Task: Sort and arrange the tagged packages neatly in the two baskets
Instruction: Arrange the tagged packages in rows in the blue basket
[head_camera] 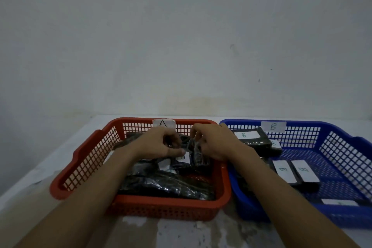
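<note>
Pinching from both sides, the left hand (161, 145) and the right hand (213, 145) meet over the far half of the red basket (161, 203), fingers curled in, with a small black package (198, 156) caught between them. The package sits directly between the two hands and touches both. Its long axis appears to run roughly away from the person, slightly tilted. The wrap is dark and bunched, so I cannot tell whether one package or two are in the grip.

A white tag (185, 158) shows just below the left thumb, its letter partly covered and not readable, and that letter decides the move. Should it read B, the package has to go rightward, past the right hand and over the side-by-side rims into the blue basket (251, 207), where B-tagged packages (283, 171) lie flat, tags up. The right hand is the nearer one for that carry. Should it read A, it goes down beneath the hands, onto the loose heap of black packages (167, 185) nearer the person.
</note>
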